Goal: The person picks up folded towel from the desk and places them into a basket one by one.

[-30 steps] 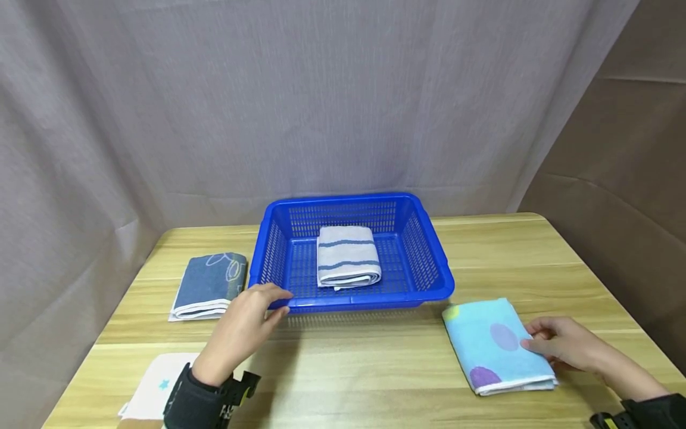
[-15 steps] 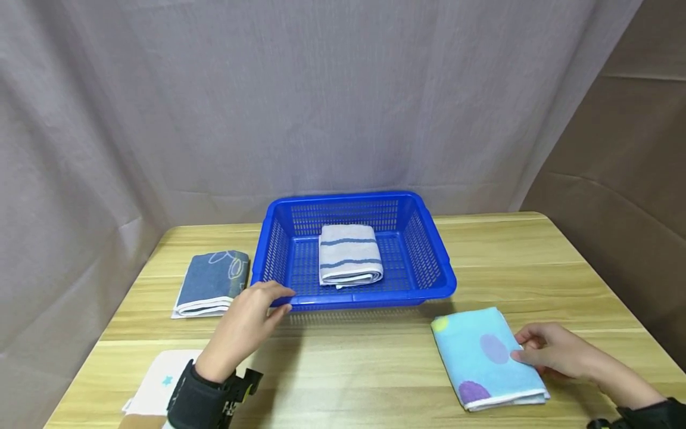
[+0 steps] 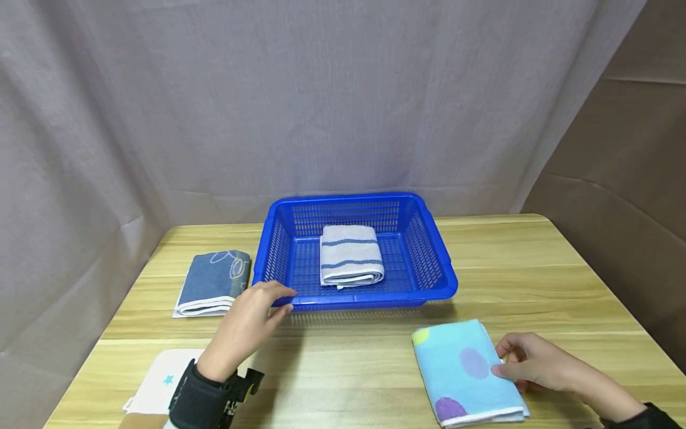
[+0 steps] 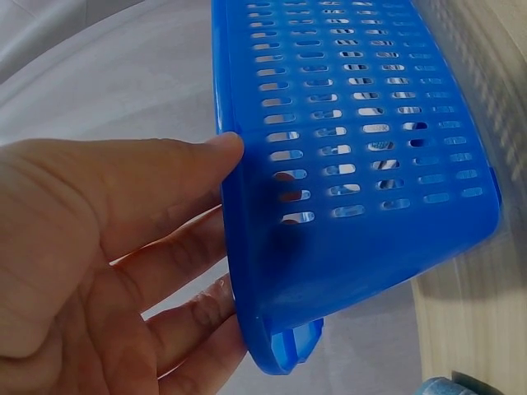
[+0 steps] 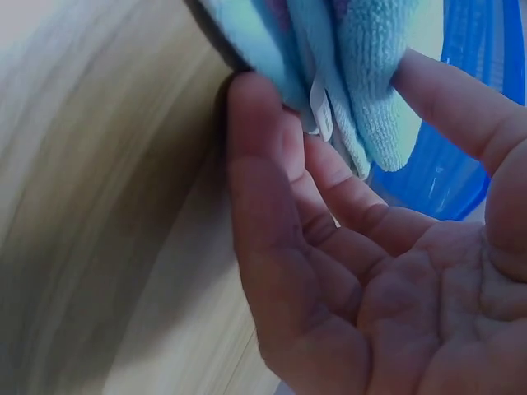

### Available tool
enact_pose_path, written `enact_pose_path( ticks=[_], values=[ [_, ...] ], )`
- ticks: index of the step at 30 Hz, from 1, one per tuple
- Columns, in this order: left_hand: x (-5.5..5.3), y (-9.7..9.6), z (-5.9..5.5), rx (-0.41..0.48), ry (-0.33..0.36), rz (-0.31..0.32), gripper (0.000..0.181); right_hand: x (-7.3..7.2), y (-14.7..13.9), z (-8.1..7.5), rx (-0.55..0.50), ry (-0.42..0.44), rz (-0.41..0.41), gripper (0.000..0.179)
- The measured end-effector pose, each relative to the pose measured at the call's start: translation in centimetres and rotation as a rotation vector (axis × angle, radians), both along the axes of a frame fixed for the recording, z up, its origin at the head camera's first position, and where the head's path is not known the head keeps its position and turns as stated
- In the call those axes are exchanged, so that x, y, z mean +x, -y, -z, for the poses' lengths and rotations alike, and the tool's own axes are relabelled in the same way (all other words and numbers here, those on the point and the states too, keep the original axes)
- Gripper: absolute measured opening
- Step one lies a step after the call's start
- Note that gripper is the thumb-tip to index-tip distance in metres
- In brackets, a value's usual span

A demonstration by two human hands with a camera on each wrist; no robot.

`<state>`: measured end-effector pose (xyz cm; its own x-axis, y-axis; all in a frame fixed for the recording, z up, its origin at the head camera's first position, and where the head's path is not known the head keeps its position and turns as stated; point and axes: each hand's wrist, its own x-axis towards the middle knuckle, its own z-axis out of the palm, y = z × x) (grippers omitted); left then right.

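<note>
At the near left corner of a blue plastic basket (image 3: 370, 298), my left hand (image 3: 249, 319) pinches the rim, with the thumb outside and the fingers over the edge. Inside the basket lies a folded white towel with blue stripes (image 3: 351, 253). My right hand (image 3: 538, 363) grips the right edge of a folded light-blue towel (image 3: 455, 363) with purple and yellow spots. In the right wrist view the thumb is on one face of the light-blue towel (image 5: 375, 90) and the fingers reach under its layered edge.
A folded dark-blue towel (image 3: 209, 283) with white edging lies left of the basket. Nearer, a white cloth with a small star (image 3: 166, 381) is partly covered by my left wrist. The wooden table (image 3: 332, 369) meets a grey curtain (image 3: 343, 107) behind.
My right hand has moved left and toward the near edge, bringing the light-blue towel along with it. The left hand stays on the basket rim, and the basket has barely shifted in view.
</note>
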<state>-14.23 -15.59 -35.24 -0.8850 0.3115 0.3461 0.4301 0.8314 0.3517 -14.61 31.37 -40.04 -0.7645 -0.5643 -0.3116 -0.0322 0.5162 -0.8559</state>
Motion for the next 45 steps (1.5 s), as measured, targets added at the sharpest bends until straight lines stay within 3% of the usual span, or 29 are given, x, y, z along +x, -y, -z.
enact_pose_path(
  ticks=[15,27,38,45],
  values=[
    [-0.1,0.2,0.1,0.001,-0.009,0.004,0.018,1.6,4.4,-0.1,0.032,0.038,-0.017,0.026],
    [-0.1,0.2,0.2,0.001,0.004,0.001,0.018,2.3,6.4,0.2,-0.011,0.089,-0.011,0.037],
    [-0.2,0.2,0.3,-0.002,0.000,0.006,0.019,3.1,8.4,0.4,-0.085,0.151,-0.006,0.072],
    [-0.2,0.2,0.2,-0.001,-0.005,0.006,0.019,3.3,9.7,0.3,-0.060,0.165,-0.013,0.094]
  ],
)
